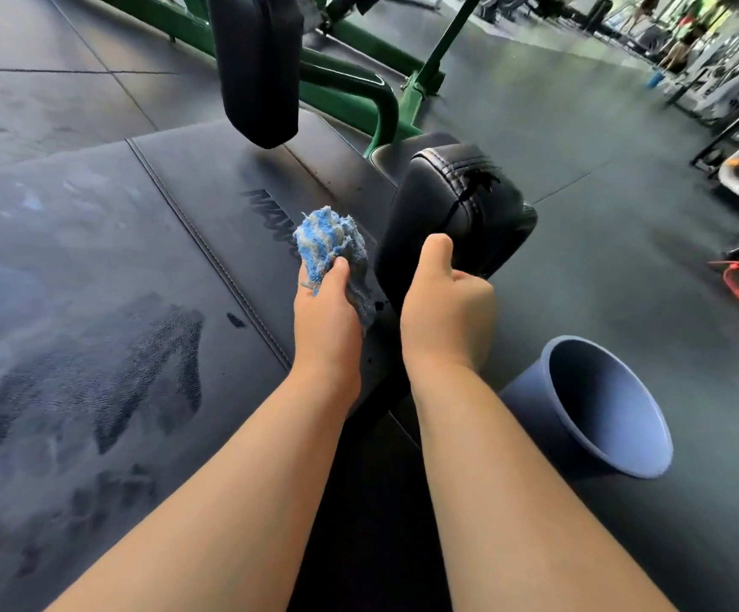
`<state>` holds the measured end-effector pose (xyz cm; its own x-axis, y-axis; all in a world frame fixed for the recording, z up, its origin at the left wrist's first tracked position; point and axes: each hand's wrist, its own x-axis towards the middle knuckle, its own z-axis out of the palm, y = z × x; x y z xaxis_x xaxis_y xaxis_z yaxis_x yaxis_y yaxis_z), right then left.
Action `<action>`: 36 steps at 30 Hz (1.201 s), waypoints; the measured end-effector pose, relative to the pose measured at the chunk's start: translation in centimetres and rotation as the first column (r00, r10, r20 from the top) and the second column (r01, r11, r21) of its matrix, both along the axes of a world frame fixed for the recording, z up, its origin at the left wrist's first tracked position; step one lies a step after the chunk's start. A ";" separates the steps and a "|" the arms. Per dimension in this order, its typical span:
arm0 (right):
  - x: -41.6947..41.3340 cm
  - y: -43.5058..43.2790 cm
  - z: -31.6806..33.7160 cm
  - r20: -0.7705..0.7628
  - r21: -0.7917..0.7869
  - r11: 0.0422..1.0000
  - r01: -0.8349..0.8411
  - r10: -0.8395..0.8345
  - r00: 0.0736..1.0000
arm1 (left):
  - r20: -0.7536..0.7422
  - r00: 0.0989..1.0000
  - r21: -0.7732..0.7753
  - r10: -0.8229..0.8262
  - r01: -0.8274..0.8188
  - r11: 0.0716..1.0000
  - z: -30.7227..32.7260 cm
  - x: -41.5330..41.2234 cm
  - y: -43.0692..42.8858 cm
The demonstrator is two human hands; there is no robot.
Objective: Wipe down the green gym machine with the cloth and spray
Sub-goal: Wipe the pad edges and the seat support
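Cloth (pixel 330 242): left hand (pixel 325 311); right hand (pixel 447 311) grips bolster (pixel 460 205); seat (pixel 160 258) embossed "MAV"

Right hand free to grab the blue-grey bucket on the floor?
Probably not yet: the right hand grips the small black pad. If it lets go, nothing visible blocks the way to the bucket lying on its side.

**Soft daylight, warped edges**

Even, fairly bright light, strongest at the far upper right, leaves a pale sheen on the wet black pad (pixel 94 240) and a soft shadow beneath the hanging cushion (pixel 257 68). Wide-angle distortion tilts and bends the floor (pixel 580 125) towards the edges. The distant machines (pixel 734 95) are smeared and out of focus
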<state>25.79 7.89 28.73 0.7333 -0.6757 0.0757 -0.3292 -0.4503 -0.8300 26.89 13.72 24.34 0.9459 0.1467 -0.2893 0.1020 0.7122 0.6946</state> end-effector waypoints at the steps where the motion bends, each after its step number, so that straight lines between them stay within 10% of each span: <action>1: 0.1 -0.1 -0.3 -0.003 0.001 1.000 0.000 0.000 1.000 | -0.003 1.000 0.006 -0.011 0.011 1.000 -0.1 -0.1 0.0; 9: -0.5 -1.4 -1.2 -0.041 0.201 0.972 -0.119 0.130 0.991 | 0.052 0.991 0.123 -0.124 0.117 0.986 -0.3 -1.0 -1.0; 16: -2.5 -5.3 -1.3 -0.073 0.597 0.745 -0.297 0.419 0.905 | -0.020 0.970 0.393 -0.242 0.230 0.890 -1.8 -4.4 -3.0; 22: -5.3 -12.8 -6.1 -0.060 0.742 0.661 -0.108 0.226 0.972 | -0.104 0.946 0.500 -0.306 0.316 0.806 -4.0 -8.1 -6.3; 29: -9.4 -20.0 -18.2 -0.376 0.438 0.892 -0.111 0.295 0.878 | -0.406 0.838 0.412 -0.364 0.524 0.745 -9.1 -8.9 -11.5; 36: -11.1 -21.4 -24.7 -0.641 0.342 0.925 -0.165 0.358 0.678 | -0.579 0.782 0.404 -0.232 0.523 0.751 -13.5 -9.2 -12.6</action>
